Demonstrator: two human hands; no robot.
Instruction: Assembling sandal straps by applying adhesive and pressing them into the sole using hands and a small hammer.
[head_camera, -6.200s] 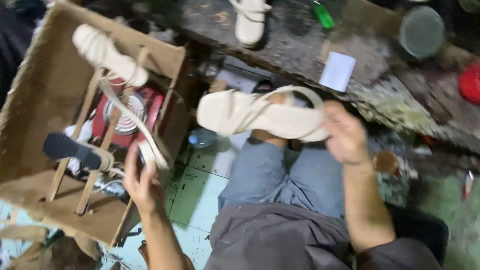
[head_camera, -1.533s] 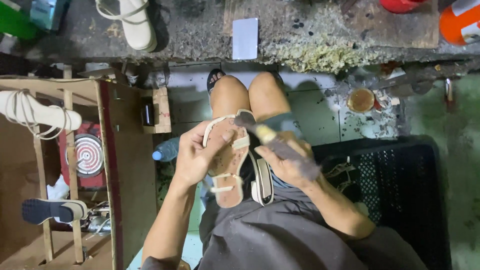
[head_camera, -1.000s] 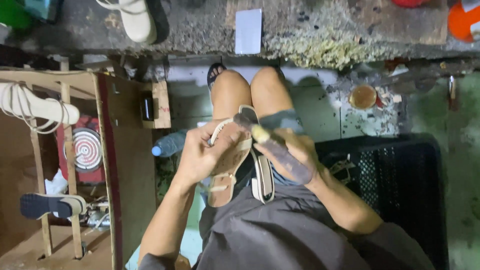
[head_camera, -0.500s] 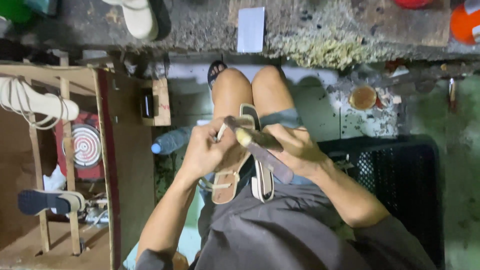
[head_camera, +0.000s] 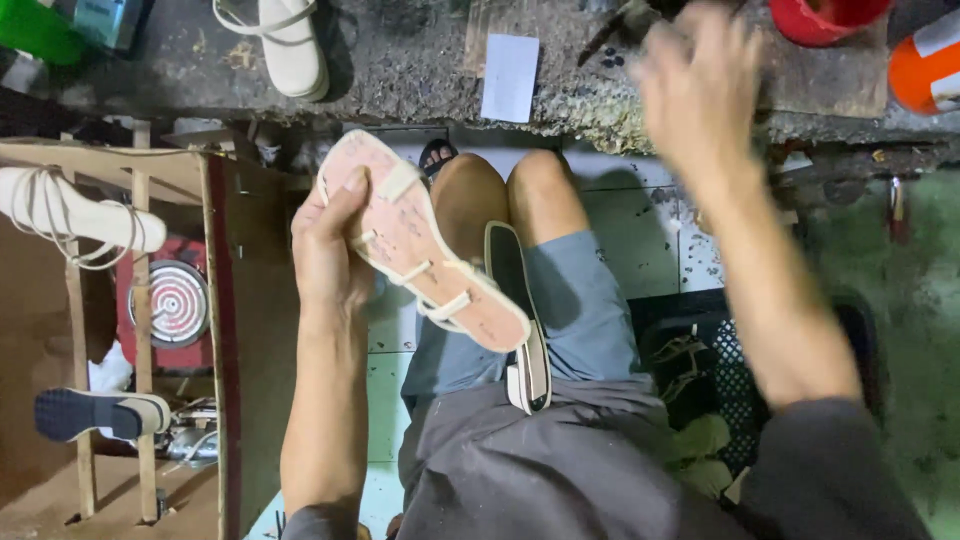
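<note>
Two shoes (head_camera: 80, 215) on wooden rack (head_camera: 140, 330); left hand (head_camera: 328, 250) grips sandal sole (head_camera: 420, 240).

Just left of your raised right hand (head_camera: 700, 95), a small white rectangular paper slip (head_camera: 510, 77) lies flat on the bench edge. Far right of that hand stands an orange container with a white label band (head_camera: 930, 60).

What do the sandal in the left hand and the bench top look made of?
Sandal: pinkish matte underside, probably leatherboard or rubber, with cream straps folded over its edge, likely synthetic leather. Bench top: rough, grey and crusted, probably concrete or stone caked with dried glue.
</note>
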